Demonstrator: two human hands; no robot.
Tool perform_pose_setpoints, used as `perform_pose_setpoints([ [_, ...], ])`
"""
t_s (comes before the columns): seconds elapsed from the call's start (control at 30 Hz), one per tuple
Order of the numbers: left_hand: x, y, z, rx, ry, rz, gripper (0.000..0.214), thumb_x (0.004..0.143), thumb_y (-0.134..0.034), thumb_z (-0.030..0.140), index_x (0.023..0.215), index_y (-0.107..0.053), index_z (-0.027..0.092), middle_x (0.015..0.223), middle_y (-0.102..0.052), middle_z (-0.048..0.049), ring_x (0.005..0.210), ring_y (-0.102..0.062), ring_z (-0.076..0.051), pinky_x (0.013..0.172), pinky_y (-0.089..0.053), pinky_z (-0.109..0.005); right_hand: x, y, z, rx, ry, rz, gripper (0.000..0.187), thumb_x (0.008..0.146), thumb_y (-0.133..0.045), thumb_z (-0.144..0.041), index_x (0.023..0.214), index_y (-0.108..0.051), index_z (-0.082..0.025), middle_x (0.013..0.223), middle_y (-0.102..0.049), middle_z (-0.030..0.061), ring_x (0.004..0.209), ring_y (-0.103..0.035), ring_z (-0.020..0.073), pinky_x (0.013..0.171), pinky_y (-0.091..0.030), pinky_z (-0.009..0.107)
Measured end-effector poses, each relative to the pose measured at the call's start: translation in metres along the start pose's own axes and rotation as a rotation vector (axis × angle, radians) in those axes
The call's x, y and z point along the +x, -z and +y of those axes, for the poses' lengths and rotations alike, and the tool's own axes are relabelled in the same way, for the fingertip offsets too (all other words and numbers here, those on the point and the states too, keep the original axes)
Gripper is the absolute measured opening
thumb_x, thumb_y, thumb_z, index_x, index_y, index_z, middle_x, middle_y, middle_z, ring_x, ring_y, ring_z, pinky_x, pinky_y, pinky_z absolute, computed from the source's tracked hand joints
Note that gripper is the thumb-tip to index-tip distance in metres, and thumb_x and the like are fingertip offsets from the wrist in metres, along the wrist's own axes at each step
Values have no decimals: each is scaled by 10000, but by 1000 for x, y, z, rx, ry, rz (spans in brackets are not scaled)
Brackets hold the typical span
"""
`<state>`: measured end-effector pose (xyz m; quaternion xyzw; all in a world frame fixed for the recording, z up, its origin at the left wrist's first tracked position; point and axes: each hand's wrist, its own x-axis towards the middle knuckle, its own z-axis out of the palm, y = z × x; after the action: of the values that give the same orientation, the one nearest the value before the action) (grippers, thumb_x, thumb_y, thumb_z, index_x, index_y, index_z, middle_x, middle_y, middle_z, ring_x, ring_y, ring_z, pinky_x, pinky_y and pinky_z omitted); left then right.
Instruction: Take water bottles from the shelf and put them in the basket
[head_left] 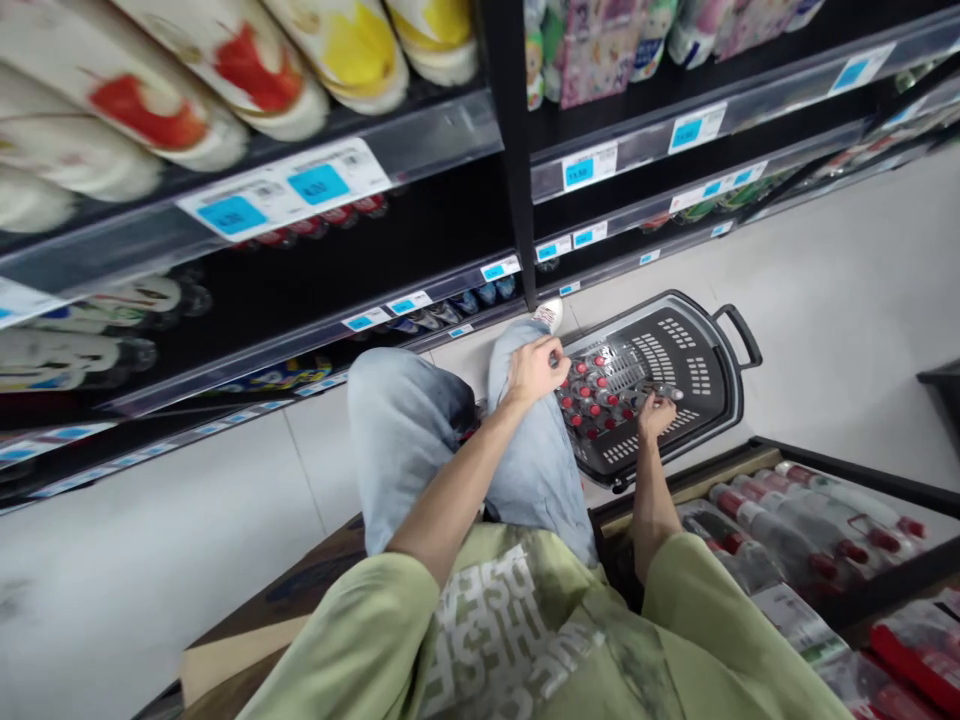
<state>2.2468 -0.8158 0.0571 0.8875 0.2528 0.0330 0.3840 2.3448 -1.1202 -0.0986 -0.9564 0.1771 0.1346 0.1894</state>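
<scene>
A black shopping basket (731, 385) stands on the floor in front of my knees. Several clear bottles with red caps (592, 390) are grouped upright in its near left part. My right hand (657, 416) is over the basket, its fingers closed around a small clear bottle (664, 391) that lies nearly level. The bottle's label cannot be made out. My left hand (538, 370) is just above my knee by the basket's left edge. Its fingers are curled in loosely, with nothing visible in them.
Store shelves (442, 130) with price tags run along the front, carrying large white bottles (322, 50) and small packs (600, 50). At the right, a low rack (810, 450) holds red-capped bottles (795, 530). The basket handle (746, 335) sticks out at the far right end.
</scene>
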Motion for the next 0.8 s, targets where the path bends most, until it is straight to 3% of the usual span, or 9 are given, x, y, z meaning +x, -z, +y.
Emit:
perform_pose_setpoints([
  [0.1, -3, 2, 4, 39, 25, -27, 82, 926, -738, 186, 856, -747, 227, 942, -783, -37, 842, -692, -233, 778, -474, -332, -37, -2, -17, 126, 61, 3, 432, 1051, -409, -330, 1025, -771, -97, 1258, -782, 338, 1345, -721, 422, 1179, -536, 489],
  [0.23, -11, 5, 1, 25, 30, -37, 95, 930, -739, 161, 863, -764, 223, 968, -797, -40, 869, -700, -232, 791, -490, -319, -104, -13, -46, 309, 218, -100, 430, 1018, -438, -423, 1017, -755, -133, 1054, -835, 244, 1092, -796, 354, 1039, -605, 436],
  [0.3, -18, 4, -4, -6, 20, -18, 108, 918, -743, 143, 843, -756, 220, 941, -789, -41, 853, -692, -229, 793, -496, -315, -137, -16, -60, 413, 348, -174, 459, 992, -471, -453, 1184, -747, -140, 1166, -853, 194, 1093, -803, 298, 1027, -625, 401],
  [0.4, -28, -1, -15, -85, -11, 45, 146, 892, -734, 103, 797, -715, 212, 907, -768, -40, 820, -673, -210, 807, -508, -300, -174, -10, -79, 530, 604, -378, 562, 1013, -438, -503, 1290, -752, -128, 1332, -825, 221, 1233, -781, 310, 1135, -600, 442],
  [0.5, -37, -6, -25, -199, -63, 104, 190, 858, -720, 63, 751, -660, 208, 863, -735, -35, 806, -660, -198, 827, -528, -290, -202, 5, -96, 287, 759, -433, 652, 1079, -389, -509, 1452, -731, -98, 1435, -783, 262, 1351, -740, 366, 1188, -573, 501],
  [0.67, -58, -3, -52, -494, -87, 245, 157, 855, -688, 57, 812, -714, 206, 909, -767, -50, 886, -720, -209, 919, -596, -308, -248, 21, -128, -301, 1025, -241, 714, 1103, -407, -295, 1725, -499, 42, 1799, -428, 376, 1618, -525, 469, 1267, -520, 604],
  [0.8, -90, -2, -84, -720, 210, 361, 156, 875, -658, 84, 876, -765, 198, 1039, -832, -68, 1017, -779, -221, 1031, -613, -345, -271, 16, -156, -512, 1080, -131, 737, 1137, -408, -314, 1816, -400, -26, 1812, -380, 404, 1579, -539, 528, 1082, -636, 686],
])
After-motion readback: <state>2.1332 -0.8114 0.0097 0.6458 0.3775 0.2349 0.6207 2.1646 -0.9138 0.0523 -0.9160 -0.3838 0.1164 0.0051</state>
